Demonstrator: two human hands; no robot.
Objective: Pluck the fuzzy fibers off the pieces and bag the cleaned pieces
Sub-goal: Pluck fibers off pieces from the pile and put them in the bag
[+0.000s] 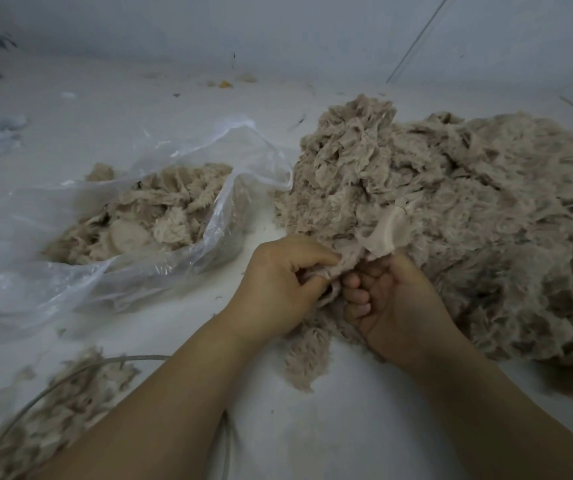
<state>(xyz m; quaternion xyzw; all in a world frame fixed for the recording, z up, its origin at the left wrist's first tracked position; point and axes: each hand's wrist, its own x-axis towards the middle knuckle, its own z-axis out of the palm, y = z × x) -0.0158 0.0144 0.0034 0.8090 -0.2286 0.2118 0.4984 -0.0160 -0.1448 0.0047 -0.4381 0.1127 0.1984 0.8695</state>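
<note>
1. Both hands are working at lower centre of the frame, close together. The left hand is pinching a fuzzy beige piece btwn thumb & curled fingers; the right hand is gripping the same piece from the other side, fingers curled in.
2. The piece is sitting at the near edge of the big pile, which is filling the right half of the frame; part of the piece is trailing down toward the bottom, lying on the white desk.
3. Handling, my guess: v. light, limp, soft, no stiffness at all. Fibers prob. shedding easily & clinging to skin. Best hold looks like the smoother backing, one hand anchoring while the other tugs fluff off in small tufts; big pulls could tear it.
4. The plastic bag is lying open at centre left, already holding a good heap of pieces; its mouth is facing the hands, near but not touching them.
5. A loose fluff heap is spreading at lower left w/ a thin cable looping over it.
6. Small scraps & a yellow bit are scattered at top centre; crumpled white stuff at far left, too blurred to name.
7. In the way: nothing much btwn hands & bag, but the flimsy bag rim could fold shut.
</note>
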